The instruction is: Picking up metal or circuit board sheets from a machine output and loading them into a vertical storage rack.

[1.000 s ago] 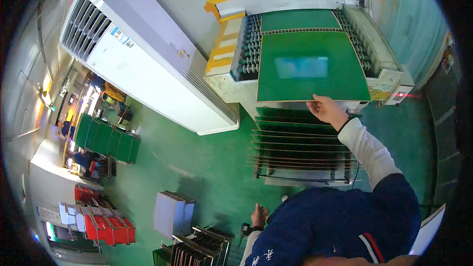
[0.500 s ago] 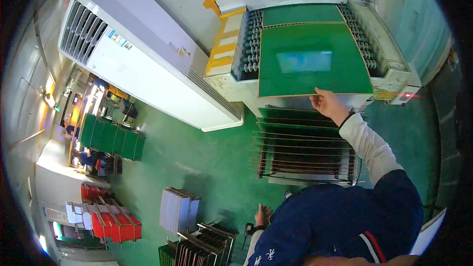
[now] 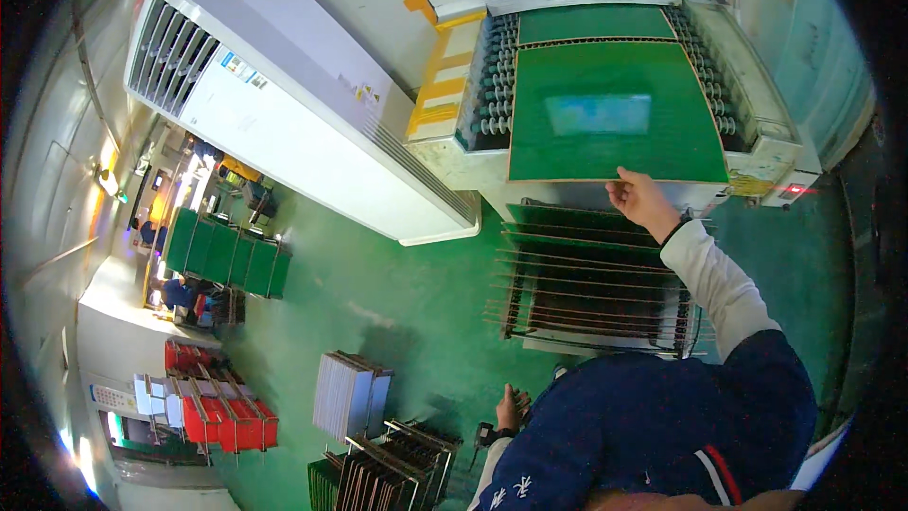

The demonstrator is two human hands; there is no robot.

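Panel (image 3: 619,149), green, lies on roller conveyor (image 3: 449,153), near edge at conveyor's front. Right hand (image 3: 634,199) touches that edge, fingers curled; cannot tell if clamped. Left hand (image 3: 512,408) apart, loosely open, well in front of conveyor. Step, judged: guiding panel at conveyor; feeding or removal unclear. Next move likely calls for keeping panel square to conveyor.

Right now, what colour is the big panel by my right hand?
The panel is shiny green; the head view shows it best.

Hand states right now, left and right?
Left hand: loosely open, nothing visible in it.
Right hand: fingers closed on the near edge of the green panel.
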